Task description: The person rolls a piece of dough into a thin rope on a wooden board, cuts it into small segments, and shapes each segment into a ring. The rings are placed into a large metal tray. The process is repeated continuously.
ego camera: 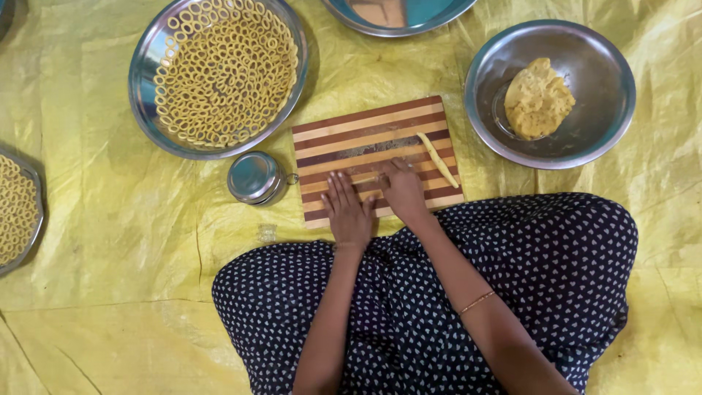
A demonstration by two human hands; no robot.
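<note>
A striped wooden board (365, 135) lies on the yellow sheet in front of my lap. My left hand (346, 211) rests flat on its near edge, fingers together and pointing away. My right hand (401, 187) lies beside it with its fingers pressed on a thin strip of yellow dough (363, 178) that runs between the two hands. A second rolled dough stick (437, 159) lies diagonally on the board's right side, apart from both hands.
A steel bowl (594, 132) at the right holds a lump of yellow dough (537, 98). A steel plate (150, 69) at the upper left is full of dough rings. A small steel lidded tin (254, 177) stands left of the board. Another plate of rings (33, 219) sits at the left edge.
</note>
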